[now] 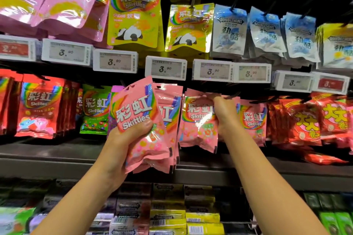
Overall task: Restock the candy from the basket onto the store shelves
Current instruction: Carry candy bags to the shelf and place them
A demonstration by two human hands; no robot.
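Note:
My left hand [122, 143] grips a stack of pink Skittles bags [145, 126] in front of the middle row of the store shelves, thumb across the front bag. My right hand [225, 114] pinches the top of another pink Skittles bag [198, 126] that hangs at a peg in that row. More pink bags [253, 120] hang just to its right. The basket is out of view.
Red [41, 108] and green Skittles bags [95, 110] hang to the left, red candy packs [305, 120] to the right. Yellow panda Skittles [133, 17] and blue Doublemint bags [229, 30] hang above a row of price tags [165, 67]. Gum boxes [168, 213] fill the shelf below.

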